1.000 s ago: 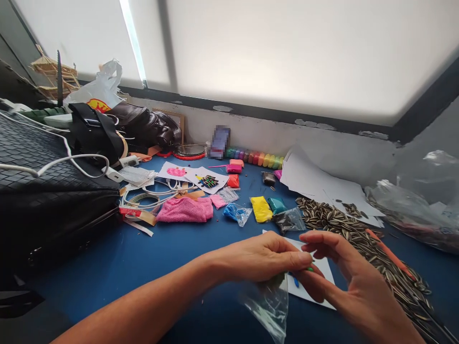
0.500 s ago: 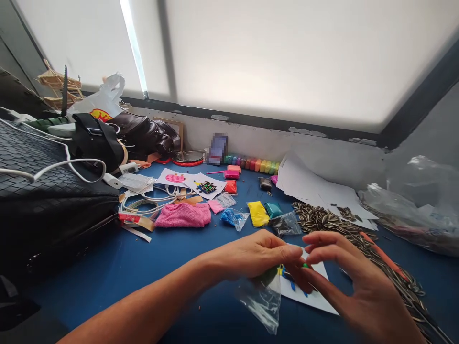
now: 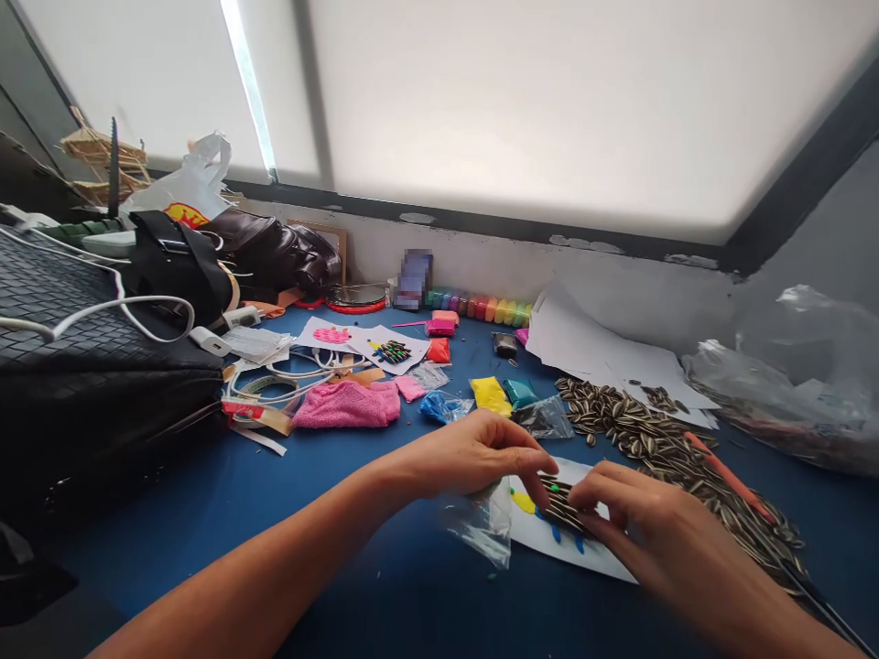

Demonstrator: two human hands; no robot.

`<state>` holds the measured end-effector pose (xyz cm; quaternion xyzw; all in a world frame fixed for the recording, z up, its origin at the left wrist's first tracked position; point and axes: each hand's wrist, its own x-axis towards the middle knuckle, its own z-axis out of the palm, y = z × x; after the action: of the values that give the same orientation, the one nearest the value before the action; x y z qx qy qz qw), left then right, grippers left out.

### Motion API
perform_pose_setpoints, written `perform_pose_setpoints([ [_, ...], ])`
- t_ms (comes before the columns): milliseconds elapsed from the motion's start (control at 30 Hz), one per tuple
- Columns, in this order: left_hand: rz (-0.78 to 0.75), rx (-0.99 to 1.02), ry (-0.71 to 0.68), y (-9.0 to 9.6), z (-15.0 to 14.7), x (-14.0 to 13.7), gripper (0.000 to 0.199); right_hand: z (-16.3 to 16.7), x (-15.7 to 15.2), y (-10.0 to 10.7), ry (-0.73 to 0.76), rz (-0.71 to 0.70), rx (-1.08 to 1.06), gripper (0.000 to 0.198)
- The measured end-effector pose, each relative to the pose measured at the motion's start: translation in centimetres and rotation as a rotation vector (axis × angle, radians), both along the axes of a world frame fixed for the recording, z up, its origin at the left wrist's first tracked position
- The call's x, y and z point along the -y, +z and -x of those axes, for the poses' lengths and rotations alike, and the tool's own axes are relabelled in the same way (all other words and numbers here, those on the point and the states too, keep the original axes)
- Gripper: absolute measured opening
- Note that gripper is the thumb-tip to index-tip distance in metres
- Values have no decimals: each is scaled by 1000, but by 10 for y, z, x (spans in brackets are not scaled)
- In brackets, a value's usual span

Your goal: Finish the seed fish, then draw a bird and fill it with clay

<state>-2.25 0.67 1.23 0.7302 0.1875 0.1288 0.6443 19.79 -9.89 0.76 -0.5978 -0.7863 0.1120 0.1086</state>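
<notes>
On a white sheet of paper [image 3: 604, 560] lies a picture made of striped sunflower seeds [image 3: 569, 514], with yellow clay [image 3: 524, 502] at its left end and blue clay pieces [image 3: 557, 533] below. A small green dot of clay [image 3: 555, 488] sits among the seeds, near my left fingertips. My left hand [image 3: 481, 458] is closed, with a clear plastic bag [image 3: 484, 531] hanging from its lower fingers; its thumb and forefinger are over the picture. My right hand [image 3: 638, 513] has its fingertips drawn together at the right end of the seeds; whatever they pinch is hidden.
Loose sunflower seeds [image 3: 632, 426] are heaped at the right beside an orange strip [image 3: 728, 474]. Yellow [image 3: 490, 395] and teal [image 3: 520, 394] clay packets lie beyond my hands. A pink cloth [image 3: 347, 403], finished seed picture [image 3: 388, 351] and black bag [image 3: 103, 394] are leftward.
My hands have come down from above the sheet to the seed picture, and the right one has closed its spread fingers. The green dot that was between them now shows on the seeds.
</notes>
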Motion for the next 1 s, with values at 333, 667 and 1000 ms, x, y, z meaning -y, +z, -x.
perform_pose_setpoints([
  [333, 31, -38, 7, 2, -2, 3, 36, -1, 1, -8, -24, 20, 111, 17],
  [667, -28, -72, -9, -2, -3, 3, 35, 0, 1, -2, -72, 59, 114, 17],
  [1000, -50, -165, -21, -2, -3, 4, 36, 0, 2, -2, -80, 61, 128, 19],
])
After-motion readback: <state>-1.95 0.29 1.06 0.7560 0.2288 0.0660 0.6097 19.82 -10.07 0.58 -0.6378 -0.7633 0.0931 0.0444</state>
